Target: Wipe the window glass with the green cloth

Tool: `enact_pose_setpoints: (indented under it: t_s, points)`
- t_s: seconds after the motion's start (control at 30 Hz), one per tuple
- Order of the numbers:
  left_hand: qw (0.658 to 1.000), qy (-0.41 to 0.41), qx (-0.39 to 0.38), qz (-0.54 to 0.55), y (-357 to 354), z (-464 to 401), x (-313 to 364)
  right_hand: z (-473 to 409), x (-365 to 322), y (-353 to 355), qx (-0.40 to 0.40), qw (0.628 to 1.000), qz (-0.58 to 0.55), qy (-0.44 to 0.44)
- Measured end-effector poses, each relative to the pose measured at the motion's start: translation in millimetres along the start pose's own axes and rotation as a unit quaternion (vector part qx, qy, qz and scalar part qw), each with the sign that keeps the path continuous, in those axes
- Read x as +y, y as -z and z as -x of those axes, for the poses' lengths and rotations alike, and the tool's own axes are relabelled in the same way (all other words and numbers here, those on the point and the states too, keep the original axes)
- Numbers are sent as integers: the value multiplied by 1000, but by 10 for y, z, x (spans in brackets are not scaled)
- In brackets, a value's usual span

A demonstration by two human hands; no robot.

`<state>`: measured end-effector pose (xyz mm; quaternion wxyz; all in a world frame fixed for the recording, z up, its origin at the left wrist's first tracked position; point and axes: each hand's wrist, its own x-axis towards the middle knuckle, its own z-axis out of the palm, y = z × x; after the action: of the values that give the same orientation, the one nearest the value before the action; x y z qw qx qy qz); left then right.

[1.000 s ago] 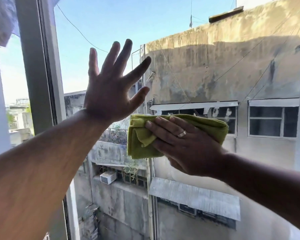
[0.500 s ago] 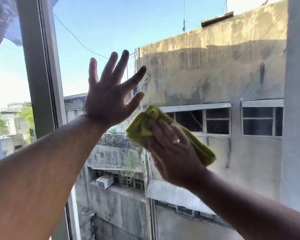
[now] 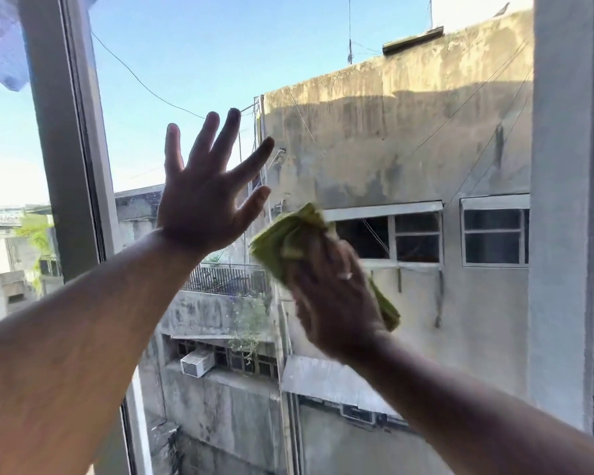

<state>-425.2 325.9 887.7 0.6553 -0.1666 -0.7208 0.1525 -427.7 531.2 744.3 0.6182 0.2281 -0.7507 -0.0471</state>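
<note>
The window glass (image 3: 374, 138) fills the middle of the view, with a weathered building behind it. My right hand (image 3: 333, 296) presses a folded green cloth (image 3: 285, 234) flat against the pane, a little right of centre; the hand is blurred and the cloth sticks out above and below it. My left hand (image 3: 203, 197) rests on the glass to the left of the cloth, palm forward, fingers spread, holding nothing.
A grey vertical window frame (image 3: 66, 138) stands at the left, just beyond my left forearm. Another frame upright (image 3: 563, 200) borders the pane on the right. A piece of pale fabric (image 3: 0, 42) hangs at the top left corner.
My right hand has turned the cloth from lying level to a slant and slid it slightly left and down on the glass. My left hand has stayed spread on the pane.
</note>
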Motion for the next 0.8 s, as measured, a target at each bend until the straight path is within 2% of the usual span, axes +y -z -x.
enact_pose_setpoints:
  t_s: [0.07,0.1,0.13,0.17,0.23,0.3,0.37,0.43,0.5,0.57,0.63,0.67,0.7,0.73,0.8]
  points:
    - [1000,-3,-7,4,3,4,-29,276,-128,-33,-73,978,-2,194]
    - [1000,-2,-8,7,7,4,-27,365,30,10,-93,964,5,249]
    - [1000,-1,-7,5,6,7,-22,396,264,55,-88,963,6,254]
    - [1000,1,-3,5,-2,9,-5,408,527,107,-68,977,-1,203]
    - [1000,2,5,1,-25,14,27,399,1064,223,-7,1000,-26,-11]
    - [1000,4,11,-8,-47,6,26,401,1369,322,16,985,-8,-172]
    - [1000,4,14,-19,-53,-3,36,309,1286,289,31,970,-2,-240]
    - [1000,4,16,-22,-52,-3,47,124,897,192,49,967,0,-250]
    - [1000,9,15,-18,-32,-12,52,-8,362,52,59,984,-8,-167]
    - [1000,8,1,-1,7,-8,36,54,-190,-81,15,999,-21,33]
    - [1000,11,-12,17,46,-18,16,266,-436,-122,-65,966,-13,248]
    - [1000,13,-19,19,61,-17,13,350,-355,-108,-91,947,0,308]
    - [1000,13,-22,19,70,-16,13,390,-172,-77,-94,942,14,323]
    - [1000,14,-22,17,74,-16,12,393,61,-37,-86,951,35,295]
    - [999,18,-23,14,75,-4,37,339,594,74,-38,989,45,138]
